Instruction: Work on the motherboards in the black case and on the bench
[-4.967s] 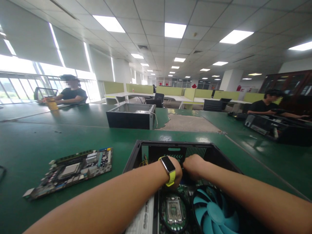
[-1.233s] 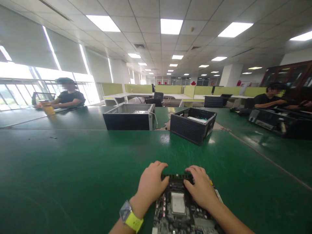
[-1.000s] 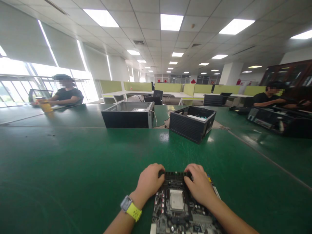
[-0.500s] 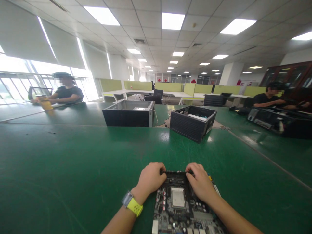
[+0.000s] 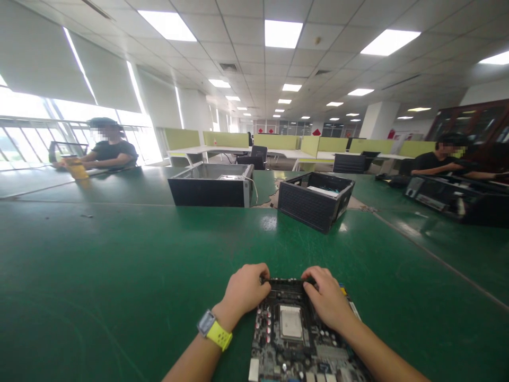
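Note:
A motherboard (image 5: 274, 347) lies on the green table in front of me, its lower part cut off by the picture's edge. A bare silver processor (image 5: 291, 322) sits in its socket. Along the board's far side, a thin dark strip that looks like a memory stick (image 5: 286, 282) stands by the memory slots. My left hand (image 5: 247, 287) pinches its left end, thumb and fingers curled together. At the right end my right hand (image 5: 324, 294) is closed in the same way. The fingertips partly hide both ends, so how deep the strip sits cannot be seen.
Two open computer cases, one dark (image 5: 209, 191) and one with a textured panel (image 5: 306, 204), stand across the table. Another case (image 5: 457, 196) is at the right by a seated person (image 5: 433, 162). A second person (image 5: 113, 151) sits at the left behind a yellow cup (image 5: 76, 168).
My hands stay almost still at the two ends of the strip. The person at the right has stretched an arm further out to the right.

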{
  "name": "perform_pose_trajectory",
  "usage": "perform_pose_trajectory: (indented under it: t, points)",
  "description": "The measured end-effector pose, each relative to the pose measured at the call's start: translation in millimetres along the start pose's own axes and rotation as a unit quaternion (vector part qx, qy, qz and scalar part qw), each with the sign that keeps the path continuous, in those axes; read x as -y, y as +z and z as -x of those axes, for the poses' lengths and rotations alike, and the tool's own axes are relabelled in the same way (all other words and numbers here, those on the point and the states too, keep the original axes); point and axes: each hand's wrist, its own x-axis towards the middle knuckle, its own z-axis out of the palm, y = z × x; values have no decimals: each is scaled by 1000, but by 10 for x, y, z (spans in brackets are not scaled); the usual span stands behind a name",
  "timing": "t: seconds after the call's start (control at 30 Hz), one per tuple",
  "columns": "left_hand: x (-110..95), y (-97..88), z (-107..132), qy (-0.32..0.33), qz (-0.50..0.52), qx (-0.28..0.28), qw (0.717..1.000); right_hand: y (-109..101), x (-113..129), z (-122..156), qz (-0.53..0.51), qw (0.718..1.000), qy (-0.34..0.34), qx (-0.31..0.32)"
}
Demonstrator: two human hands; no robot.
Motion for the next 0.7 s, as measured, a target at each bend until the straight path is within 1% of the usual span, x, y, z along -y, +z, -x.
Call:
perform_pose_trajectory:
  t: [0.37,0.7]
  points:
    - [6,-6,3,3,-4,-2,1000,2,-15,0,8,1000,5,9]
    - [26,4,2,9,-7,-5,1000,14,-24,-4,2,1000,2,0]
